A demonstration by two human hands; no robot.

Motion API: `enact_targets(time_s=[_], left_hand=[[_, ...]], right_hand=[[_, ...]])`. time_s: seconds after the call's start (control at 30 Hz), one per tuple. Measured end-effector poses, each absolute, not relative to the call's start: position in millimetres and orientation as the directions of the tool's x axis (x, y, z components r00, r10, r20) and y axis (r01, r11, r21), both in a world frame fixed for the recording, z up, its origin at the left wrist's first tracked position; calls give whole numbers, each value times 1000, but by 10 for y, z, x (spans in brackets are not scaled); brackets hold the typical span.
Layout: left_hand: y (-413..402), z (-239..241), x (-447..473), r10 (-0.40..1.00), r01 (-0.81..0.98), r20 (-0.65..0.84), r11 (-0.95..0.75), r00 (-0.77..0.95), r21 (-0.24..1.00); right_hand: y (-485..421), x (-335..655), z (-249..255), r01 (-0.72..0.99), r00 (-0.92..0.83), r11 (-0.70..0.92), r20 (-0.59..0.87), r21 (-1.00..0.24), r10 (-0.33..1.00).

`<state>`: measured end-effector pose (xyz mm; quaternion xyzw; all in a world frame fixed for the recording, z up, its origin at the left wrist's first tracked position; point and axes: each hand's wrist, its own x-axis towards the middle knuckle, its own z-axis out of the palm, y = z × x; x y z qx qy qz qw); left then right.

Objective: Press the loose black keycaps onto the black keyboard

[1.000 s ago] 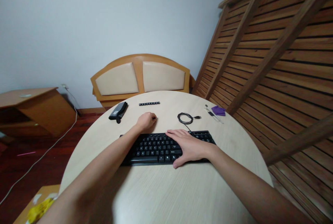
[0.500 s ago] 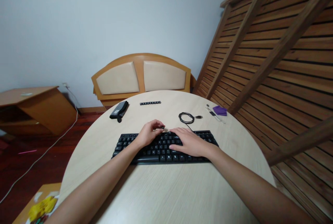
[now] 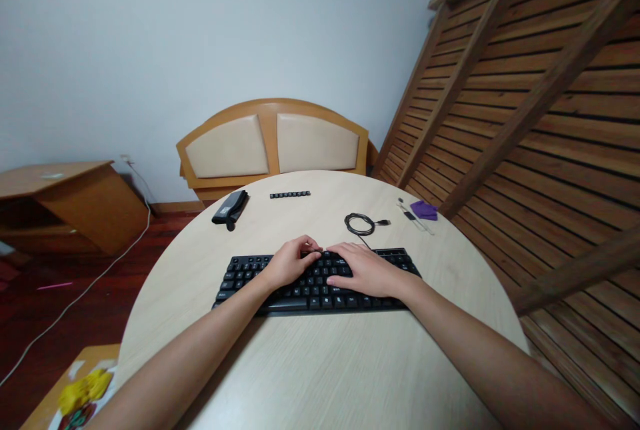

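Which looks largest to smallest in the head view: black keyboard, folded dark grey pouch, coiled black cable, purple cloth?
1. Black keyboard, clearly largest.
2. Folded dark grey pouch.
3. Coiled black cable and purple cloth look alike; both lie farther away, so unranked.

The near part of the round table [image 3: 320, 363] is bare wood, open for passing. The keyboard [image 3: 250, 273] blocks the middle. Far behind it lie a coiled cable [image 3: 359, 223], a row of keycaps [image 3: 290, 195], a dark pouch [image 3: 230, 208] on the left and a purple cloth [image 3: 425, 210] on the right, with bare gaps between them.
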<state>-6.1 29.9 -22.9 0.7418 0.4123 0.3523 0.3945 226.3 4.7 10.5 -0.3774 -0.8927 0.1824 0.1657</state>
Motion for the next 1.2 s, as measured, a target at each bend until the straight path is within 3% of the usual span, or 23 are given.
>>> enact_targets(time_s=[0.37,0.73,1.2], left_hand=[[301,-260,-87,891,383,197,-363,409,849],[335,-268,-69,907,286,160,-284,390,915],[288,-226,-52,908,423,187,-347,375,837]], right_hand=[[43,2246,121,624,-652,643,156,-444,742],[46,2251,97,618,-653,649,168,-444,738],[65,2249,67,623,-653,648,167,-438,739]])
